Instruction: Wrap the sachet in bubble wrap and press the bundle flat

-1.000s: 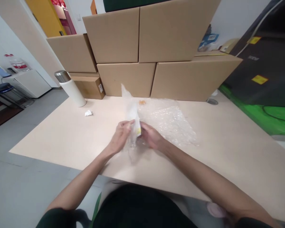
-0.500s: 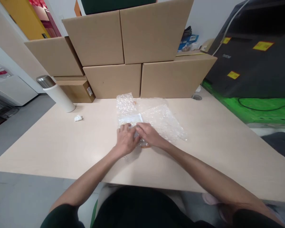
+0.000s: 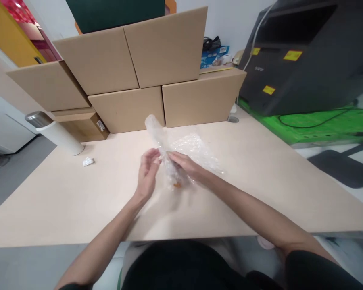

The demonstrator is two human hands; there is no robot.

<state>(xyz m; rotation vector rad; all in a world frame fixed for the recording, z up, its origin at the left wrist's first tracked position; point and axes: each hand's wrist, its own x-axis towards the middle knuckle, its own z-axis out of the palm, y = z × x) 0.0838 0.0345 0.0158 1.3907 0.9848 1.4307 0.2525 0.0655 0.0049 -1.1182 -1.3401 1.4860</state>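
Note:
A bundle of clear bubble wrap stands tilted on edge between my two hands, with a small orange patch showing at its near end. What lies inside the wrap is blurred and mostly covered. My right hand grips the bundle from the right, fingers against its side. On the left side, my left hand has its fingers curled and its thumb and fingertips at the edge of the wrap. More loose, clear wrap spreads flat on the table beyond my right hand.
Stacked cardboard boxes line the back of the table. A white bottle with a steel cap stands at the left, near a crumpled white scrap. A large dark machine sits on a green surface at the right.
The bundle was lying flat under both hands and is now lifted and tipped on edge. My left hand has moved off its top to the left side. The view has shifted.

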